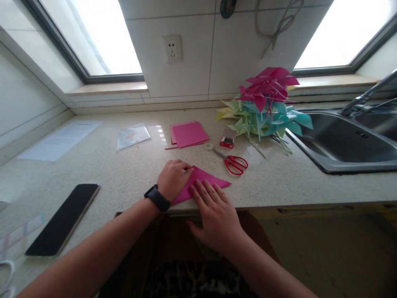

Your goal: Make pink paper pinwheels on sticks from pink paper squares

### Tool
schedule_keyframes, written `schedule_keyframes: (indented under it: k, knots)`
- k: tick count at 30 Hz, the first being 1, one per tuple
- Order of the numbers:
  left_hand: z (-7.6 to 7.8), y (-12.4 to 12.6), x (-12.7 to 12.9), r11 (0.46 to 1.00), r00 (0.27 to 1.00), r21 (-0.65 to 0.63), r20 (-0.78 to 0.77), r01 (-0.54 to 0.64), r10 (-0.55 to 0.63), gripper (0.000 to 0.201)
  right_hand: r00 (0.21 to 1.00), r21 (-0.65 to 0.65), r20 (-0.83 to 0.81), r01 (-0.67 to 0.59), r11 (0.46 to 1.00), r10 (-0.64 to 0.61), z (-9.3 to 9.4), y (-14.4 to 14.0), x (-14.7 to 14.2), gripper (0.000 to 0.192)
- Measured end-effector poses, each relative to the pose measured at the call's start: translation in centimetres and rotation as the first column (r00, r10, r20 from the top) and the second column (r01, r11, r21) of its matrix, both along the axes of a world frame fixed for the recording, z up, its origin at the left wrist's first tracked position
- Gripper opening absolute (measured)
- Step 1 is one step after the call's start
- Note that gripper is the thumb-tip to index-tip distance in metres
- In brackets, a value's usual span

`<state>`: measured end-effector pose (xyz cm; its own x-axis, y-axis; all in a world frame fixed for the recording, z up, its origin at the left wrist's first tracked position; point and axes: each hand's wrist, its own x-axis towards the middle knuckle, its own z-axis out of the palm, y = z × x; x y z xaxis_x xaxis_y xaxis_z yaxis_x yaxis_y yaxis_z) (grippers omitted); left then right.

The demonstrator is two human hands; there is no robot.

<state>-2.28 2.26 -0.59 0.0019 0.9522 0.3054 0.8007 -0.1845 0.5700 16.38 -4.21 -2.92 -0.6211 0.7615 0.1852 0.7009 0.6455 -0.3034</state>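
A pink sheet of paper (pixel 207 179) folded into a triangle lies near the counter's front edge. My left hand (pixel 172 179), a black watch on its wrist, is curled on the triangle's left part and presses it down. My right hand (pixel 217 213) lies flat, fingers spread, on the triangle's near edge. Neither hand lifts the paper off the counter.
Red-handled scissors (pixel 233 162) lie just behind the triangle, with a stack of pink sheets (pixel 188 134) and a small red box (pixel 227 139) farther back. A pile of paper pinwheels (pixel 265 106) stands beside the steel sink (pixel 347 142). A black phone (pixel 63 218) lies at the left.
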Motion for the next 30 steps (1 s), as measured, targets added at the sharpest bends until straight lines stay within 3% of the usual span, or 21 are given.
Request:
schedule_keyframes:
  k: [3, 5, 8, 11, 16, 25, 30]
  knots:
    - [0.6, -2.4, 0.4, 0.998, 0.997, 0.058, -0.071, -0.036, 0.04, 0.048, 1.0, -0.003, -0.003, 0.013, 1.0, -0.013, -0.2, -0.1, -0.3, 0.086]
    - [0.6, -5.0, 0.9, 0.996, 0.977, 0.086, -0.213, 0.037, -0.018, 0.054, 1.0, -0.018, -0.009, 0.012, 1.0, -0.012, -0.2, -0.2, -0.3, 0.084]
    - [-0.6, -8.7, 1.5, 0.977, 0.873, 0.021, -0.454, 0.212, -0.18, 0.058, 1.0, -0.037, -0.003, 0.001, 0.999, -0.001, -0.3, -0.2, -0.2, 0.08]
    - [-2.2, -10.7, 1.6, 0.969, 0.797, -0.023, -0.564, 0.247, -0.217, 0.068, 1.0, -0.032, 0.022, -0.016, 0.999, 0.017, -0.4, -0.1, -0.1, 0.085]
    - [-3.1, -10.8, 1.6, 0.972, 0.752, -0.033, -0.627, 0.232, -0.201, 0.067, 0.999, 0.001, 0.034, -0.042, 0.999, 0.041, -0.3, 0.2, 0.9, 0.09]
    - [-3.2, -11.0, 1.5, 0.974, 0.72, -0.04, -0.667, 0.224, -0.193, 0.066, 0.986, 0.071, 0.121, 0.109, 0.992, -0.117, 0.1, 0.9, 6.4, 0.081]
    - [-3.3, -10.9, 1.3, 0.97, 0.739, -0.047, -0.639, 0.237, -0.211, 0.068, 0.968, 0.127, 0.169, 0.164, 0.978, -0.185, 0.5, 0.6, 8.4, 0.074]
